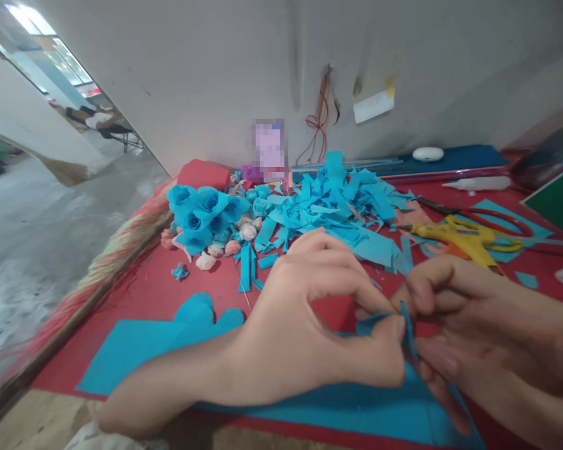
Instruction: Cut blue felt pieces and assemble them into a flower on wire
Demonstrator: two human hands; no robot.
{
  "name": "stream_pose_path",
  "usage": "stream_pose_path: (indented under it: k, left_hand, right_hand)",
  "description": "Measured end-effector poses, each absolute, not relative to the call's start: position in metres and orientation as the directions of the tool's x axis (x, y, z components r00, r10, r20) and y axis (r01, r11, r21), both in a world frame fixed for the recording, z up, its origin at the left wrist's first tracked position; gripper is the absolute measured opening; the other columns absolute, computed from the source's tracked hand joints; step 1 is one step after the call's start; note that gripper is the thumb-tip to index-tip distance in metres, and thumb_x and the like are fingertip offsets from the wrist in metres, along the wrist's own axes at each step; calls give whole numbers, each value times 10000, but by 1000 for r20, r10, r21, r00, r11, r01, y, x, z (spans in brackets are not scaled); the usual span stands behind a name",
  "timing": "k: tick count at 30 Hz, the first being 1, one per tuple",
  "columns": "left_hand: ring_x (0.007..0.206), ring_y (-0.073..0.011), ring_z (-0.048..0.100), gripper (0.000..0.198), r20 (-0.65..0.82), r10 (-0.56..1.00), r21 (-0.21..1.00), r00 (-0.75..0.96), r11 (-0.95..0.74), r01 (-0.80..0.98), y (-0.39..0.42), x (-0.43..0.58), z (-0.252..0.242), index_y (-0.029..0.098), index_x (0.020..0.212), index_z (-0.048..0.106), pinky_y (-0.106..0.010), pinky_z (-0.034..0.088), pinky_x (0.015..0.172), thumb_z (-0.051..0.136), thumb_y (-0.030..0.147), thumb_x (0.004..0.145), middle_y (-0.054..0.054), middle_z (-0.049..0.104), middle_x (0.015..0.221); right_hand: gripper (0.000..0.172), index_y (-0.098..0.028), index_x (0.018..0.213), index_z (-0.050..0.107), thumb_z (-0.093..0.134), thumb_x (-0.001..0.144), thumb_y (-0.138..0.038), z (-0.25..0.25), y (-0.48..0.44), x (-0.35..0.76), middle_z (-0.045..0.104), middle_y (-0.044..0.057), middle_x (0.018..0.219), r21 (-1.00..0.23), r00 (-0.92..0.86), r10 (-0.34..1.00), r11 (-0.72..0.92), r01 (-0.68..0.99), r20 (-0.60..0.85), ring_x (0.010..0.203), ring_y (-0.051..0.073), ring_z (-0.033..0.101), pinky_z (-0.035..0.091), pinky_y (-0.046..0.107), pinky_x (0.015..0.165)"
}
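My left hand (309, 319) reaches across the red table, its thumb and fingertips pinched on a small piece of blue paper (409, 331). From the right, my right hand (478, 331) meets it, with its fingers closed on the same piece. Parts of that piece are hidden by the fingers. Beneath both hands lie large blue paper sheets (131, 350), with rounded blue petal shapes (194, 307) on top at the left. A cluster of blue paper flowers (204, 215) sits behind my left hand, beside a heap of blue paper scraps (328, 209).
A yellow glue gun (473, 236) and red-handled scissors (492, 219) lie at the right. Behind them are a white glue bottle (483, 183) and a white oval case (428, 154). A broom (98, 281) runs along the table's left edge. The wall stands behind.
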State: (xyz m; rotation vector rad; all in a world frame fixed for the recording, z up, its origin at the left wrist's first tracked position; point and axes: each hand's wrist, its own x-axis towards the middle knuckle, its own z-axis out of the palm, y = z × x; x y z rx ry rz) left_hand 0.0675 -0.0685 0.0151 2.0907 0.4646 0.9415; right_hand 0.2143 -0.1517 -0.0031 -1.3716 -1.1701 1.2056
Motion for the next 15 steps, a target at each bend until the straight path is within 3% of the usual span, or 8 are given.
stream_pose_path:
  k: [6, 11, 15]
  left_hand:
    - [599, -94, 467, 176, 491, 598, 757, 633, -652, 29, -71, 69, 15, 164, 515, 516, -299, 385, 747, 643, 94, 615, 53, 521, 521]
    - [605, -90, 467, 185, 494, 603, 751, 627, -659, 42, -71, 70, 13, 169, 515, 507, -320, 358, 835, 650, 106, 614, 64, 530, 534]
    - [606, -96, 467, 183, 493, 601, 756, 629, -654, 32, -71, 69, 14, 173, 516, 508, -318, 368, 814, 645, 110, 619, 60, 532, 529]
  right_hand:
    - [133, -358, 726, 486, 580, 655, -296, 13, -154, 202, 417, -55, 508, -967, 231, 954, -224, 125, -191, 356, 105, 388, 372, 170, 310]
    - [156, -353, 654, 511, 632, 562, -318, 4, -147, 204, 395, -70, 434, -990, 187, 976, -127, 67, -112, 270, 63, 310, 246, 127, 224]
    - [162, -365, 682, 497, 611, 567, -371, 8, -148, 200, 468, -59, 546, -971, 256, 948, -220, 93, -190, 352, 104, 406, 359, 174, 283]
